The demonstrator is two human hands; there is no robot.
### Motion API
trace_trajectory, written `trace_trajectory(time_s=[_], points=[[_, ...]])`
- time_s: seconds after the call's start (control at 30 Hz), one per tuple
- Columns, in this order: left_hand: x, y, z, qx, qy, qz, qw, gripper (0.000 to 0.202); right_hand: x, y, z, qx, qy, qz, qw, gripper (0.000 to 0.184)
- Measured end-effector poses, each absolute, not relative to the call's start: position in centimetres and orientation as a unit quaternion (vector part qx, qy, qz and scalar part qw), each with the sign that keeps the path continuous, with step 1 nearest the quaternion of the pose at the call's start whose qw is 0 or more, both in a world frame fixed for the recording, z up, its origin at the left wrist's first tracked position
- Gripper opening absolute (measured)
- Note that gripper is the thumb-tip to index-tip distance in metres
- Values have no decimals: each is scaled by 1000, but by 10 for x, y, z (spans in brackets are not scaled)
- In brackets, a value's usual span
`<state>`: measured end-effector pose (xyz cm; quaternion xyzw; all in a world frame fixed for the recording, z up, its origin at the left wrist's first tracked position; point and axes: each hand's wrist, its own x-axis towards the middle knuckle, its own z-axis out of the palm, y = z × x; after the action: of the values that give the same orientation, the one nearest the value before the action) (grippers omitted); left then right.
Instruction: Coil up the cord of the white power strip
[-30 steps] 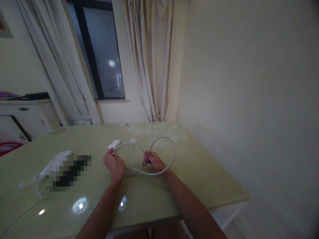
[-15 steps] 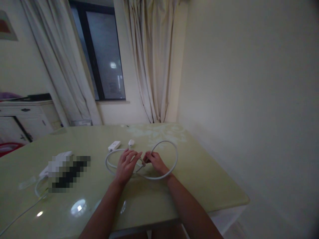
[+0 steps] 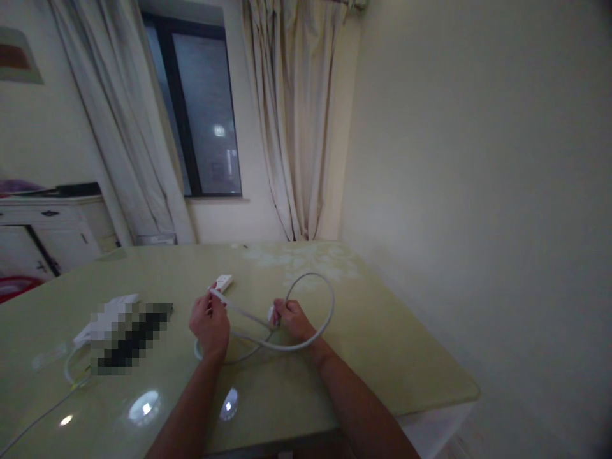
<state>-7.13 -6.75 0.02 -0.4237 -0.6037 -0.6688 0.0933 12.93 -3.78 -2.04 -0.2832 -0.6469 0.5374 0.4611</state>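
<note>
A white power strip (image 3: 224,282) lies on the table with its cable (image 3: 329,305) spread in loose loops. My left hand (image 3: 209,324) is closed on the cable close to the strip, partly covering the strip's near end. My right hand (image 3: 292,320) pinches the cable at its white plug (image 3: 271,314), which shows at the fingertips. From there a large loop rises and curves round over my right wrist. Between the hands, strands of cable cross just above the tabletop.
Left on the glossy green table (image 3: 406,350) lie a white object (image 3: 117,305) and a dark, pixelated item (image 3: 136,341), with a thin cord (image 3: 38,417) running toward me. A wall borders the right side. Curtains (image 3: 296,127) and a cabinet (image 3: 52,233) stand beyond.
My left hand has moved left toward the power strip, drawing a length of cable with it. The plug has come from behind the hands to my right fingertips.
</note>
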Motion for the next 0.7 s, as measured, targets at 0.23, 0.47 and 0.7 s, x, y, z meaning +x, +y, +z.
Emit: trace_trajectory(time_s=[0.23, 0.47, 0.7], points=[[-88, -56, -14, -446, -608, -649, 97, 40, 153, -24, -25, -397, -611, 402, 554, 64], [-84, -56, -21, -556, -623, -537, 118, 58, 157, -26, -24, -466, -625, 313, 543, 63], [-47, -76, -8, -695, -445, -532, 191, 46, 161, -21, -27, -513, -616, 266, 535, 55]])
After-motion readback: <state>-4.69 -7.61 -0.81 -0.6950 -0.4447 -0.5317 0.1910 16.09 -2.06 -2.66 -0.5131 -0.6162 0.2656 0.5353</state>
